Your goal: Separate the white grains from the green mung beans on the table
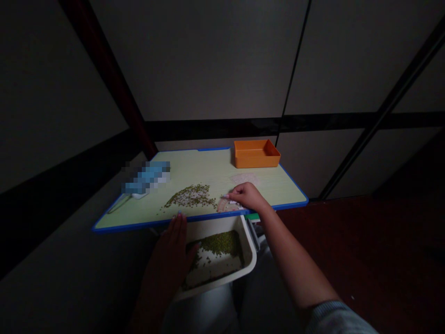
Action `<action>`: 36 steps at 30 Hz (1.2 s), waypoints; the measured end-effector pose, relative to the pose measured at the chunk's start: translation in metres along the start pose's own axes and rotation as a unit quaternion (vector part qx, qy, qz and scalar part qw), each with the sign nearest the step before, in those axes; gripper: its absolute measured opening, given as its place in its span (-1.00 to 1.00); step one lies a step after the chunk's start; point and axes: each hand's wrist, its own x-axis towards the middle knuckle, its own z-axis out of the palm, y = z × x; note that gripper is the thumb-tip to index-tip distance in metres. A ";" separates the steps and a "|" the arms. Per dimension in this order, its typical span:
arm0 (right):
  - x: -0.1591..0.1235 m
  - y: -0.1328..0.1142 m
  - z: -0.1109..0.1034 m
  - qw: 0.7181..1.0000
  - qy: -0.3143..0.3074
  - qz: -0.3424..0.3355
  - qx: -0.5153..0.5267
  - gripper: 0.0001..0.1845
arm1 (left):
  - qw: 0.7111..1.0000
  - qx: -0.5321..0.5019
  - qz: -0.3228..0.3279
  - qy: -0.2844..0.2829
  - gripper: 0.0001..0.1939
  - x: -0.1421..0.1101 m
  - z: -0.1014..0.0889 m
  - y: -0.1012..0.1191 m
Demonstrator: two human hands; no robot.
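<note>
Small green grains (194, 195) that look like beans or seeds lie spread over the pale tabletop (184, 167). My right hand (246, 195) is over the table to the right of them, thumb and fingers pinched together; what they hold, if anything, is too small to make out. Beneath that hand lies a pinkish patterned piece (224, 204), partly covered by my fingers. My left hand (174, 250) rests with fingers stretched out at the table's front edge, over the left side of a white bin (252, 255). More green grains (222, 242) lie inside the bin.
An orange open box (257, 160) stands at the table's back right. Another pale pinkish patch (245, 178) shows in front of it. A blurred blue item (148, 177) lies at the left. Blue edging (139, 226) rims the table, and cabinet panels (208, 60) rise behind.
</note>
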 end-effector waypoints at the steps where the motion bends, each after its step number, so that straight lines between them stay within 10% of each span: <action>1: 0.000 0.000 0.000 1.000 0.000 0.000 0.000 -0.53 | 1.000 0.001 0.001 0.000 -0.18 0.000 0.000 0.000; 36: 0.003 -0.003 0.002 0.999 -0.001 -0.022 -0.044 -0.59 | 1.000 0.008 0.007 -0.006 -0.18 0.001 -0.004 0.002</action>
